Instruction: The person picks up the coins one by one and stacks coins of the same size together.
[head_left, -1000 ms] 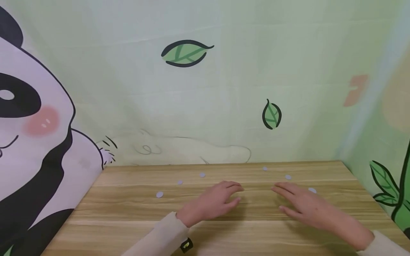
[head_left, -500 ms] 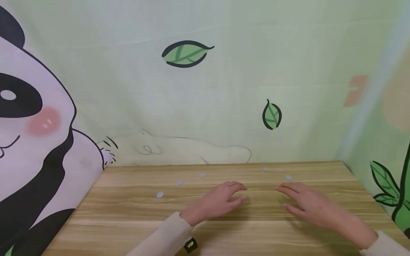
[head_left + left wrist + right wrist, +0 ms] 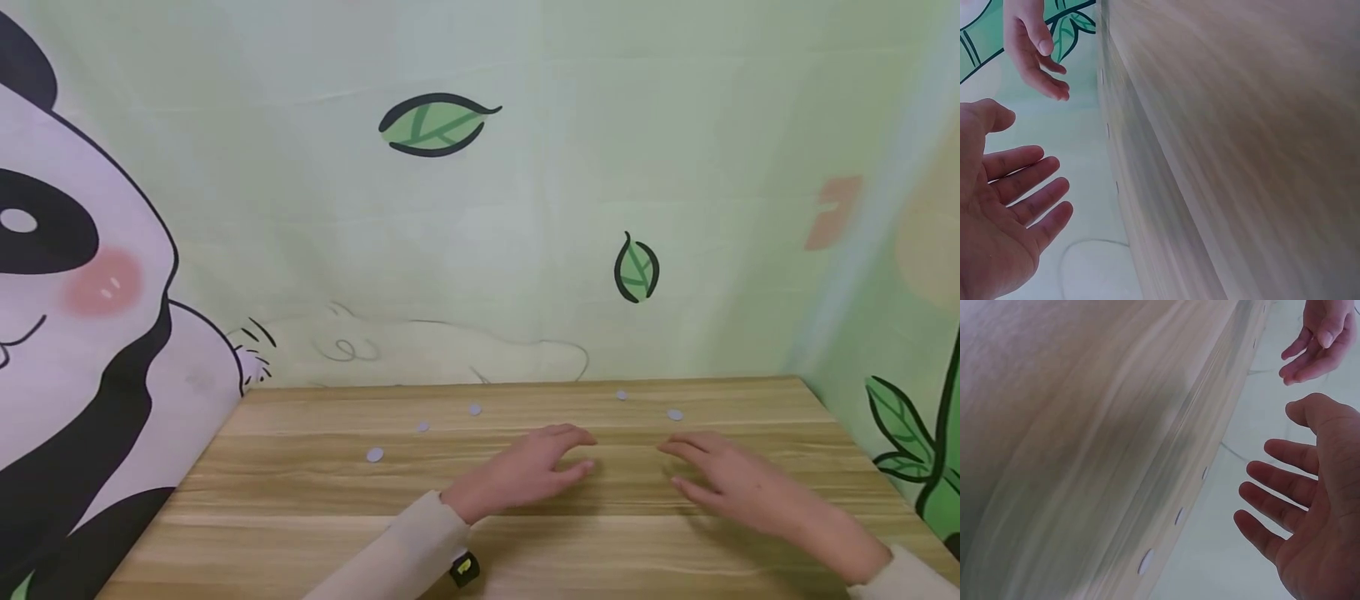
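Note:
My left hand [image 3: 521, 473] hovers over the middle of the wooden table [image 3: 300, 550], palm turned inward, fingers relaxed and holding nothing. Facing it across a gap, my right hand [image 3: 750, 483] hangs over the right part of the table with its fingers loosely extended, holding nothing either. In the left wrist view the left palm [image 3: 991, 231] shows bare with fingers spread, the other hand [image 3: 1035, 50] beyond it. The right wrist view shows the right palm [image 3: 1329, 512] bare too. A pale round disc [image 3: 676, 415] lies just behind the right fingertips.
More flat pale discs lie toward the table's back: one disc [image 3: 375, 455] at left, another disc [image 3: 475, 410] nearer the middle, a further disc [image 3: 622, 396] close to the back edge. Behind stands a green backdrop [image 3: 525, 208] printed with leaves and a panda [image 3: 82, 333].
Both hands have drifted to the right over the table, the left a little more, keeping their facing pose. The rightmost disc, visible a second ago, is now hidden behind the right hand.

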Available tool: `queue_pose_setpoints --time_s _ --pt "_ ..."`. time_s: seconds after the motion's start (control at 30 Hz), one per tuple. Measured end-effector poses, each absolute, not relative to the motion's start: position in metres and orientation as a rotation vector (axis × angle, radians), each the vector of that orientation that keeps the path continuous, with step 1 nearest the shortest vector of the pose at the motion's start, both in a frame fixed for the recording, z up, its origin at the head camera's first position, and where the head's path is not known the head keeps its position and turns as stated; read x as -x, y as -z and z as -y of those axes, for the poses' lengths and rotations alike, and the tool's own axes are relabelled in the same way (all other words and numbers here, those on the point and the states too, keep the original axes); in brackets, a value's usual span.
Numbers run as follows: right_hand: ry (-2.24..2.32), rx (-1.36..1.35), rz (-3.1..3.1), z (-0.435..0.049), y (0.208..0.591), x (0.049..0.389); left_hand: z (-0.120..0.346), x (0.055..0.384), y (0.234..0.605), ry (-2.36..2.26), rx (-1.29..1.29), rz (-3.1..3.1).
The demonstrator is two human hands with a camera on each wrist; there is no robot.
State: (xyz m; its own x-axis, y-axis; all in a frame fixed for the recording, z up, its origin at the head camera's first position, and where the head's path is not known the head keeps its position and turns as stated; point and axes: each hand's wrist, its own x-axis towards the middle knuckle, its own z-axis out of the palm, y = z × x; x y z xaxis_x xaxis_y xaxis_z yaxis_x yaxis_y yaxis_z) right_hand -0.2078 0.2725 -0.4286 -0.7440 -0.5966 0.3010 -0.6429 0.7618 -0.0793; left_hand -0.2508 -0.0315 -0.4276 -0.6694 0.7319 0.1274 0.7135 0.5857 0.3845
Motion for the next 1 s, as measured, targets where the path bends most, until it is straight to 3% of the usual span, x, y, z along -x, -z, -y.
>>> queue_pose_setpoints --time_s 0.47,1.0 --pt "-0.364 -0.911 2.689 -0.296 0.438 0.216 0.005 0.255 0.44 -0.746 -1.315 -2.726" --pt "-0.395 -0.832 2.676 -0.321 0.437 0.22 -0.019 0.251 0.443 -1.035 -1.176 -2.609"
